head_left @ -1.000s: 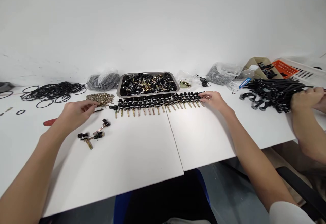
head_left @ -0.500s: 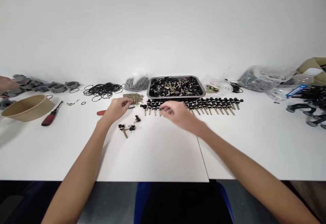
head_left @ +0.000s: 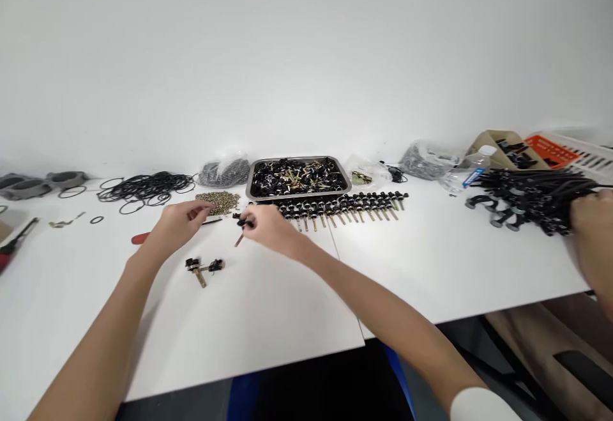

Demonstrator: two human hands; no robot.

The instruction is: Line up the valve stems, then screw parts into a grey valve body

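My right hand (head_left: 271, 228) pinches a small bolt assembly (head_left: 241, 226) with a black head and a brass shank, just above the white table (head_left: 268, 306). My left hand (head_left: 179, 223) hovers a little to its left, fingertips drawn together; whether anything sits between them is too small to see. A pile of small brass nuts (head_left: 220, 202) lies just beyond my left hand. Two more assemblies (head_left: 204, 267) lie loose on the table below both hands. A long row of the same assemblies (head_left: 349, 207) runs along the front of a metal tray (head_left: 253, 181) full of black and brass parts.
Black O-rings (head_left: 146, 188), a bag of parts (head_left: 223, 170) and a red-handled tool (head_left: 141, 237) lie to the left. At the right, another person's hand (head_left: 591, 229) rests by a heap of black parts (head_left: 527, 194); a water bottle (head_left: 467, 168) and an orange basket (head_left: 550, 149) stand behind.
My right hand swept from the row's right end to its left end and now holds one assembly. Only two loose assemblies remain below. My left hand stayed near the nuts.
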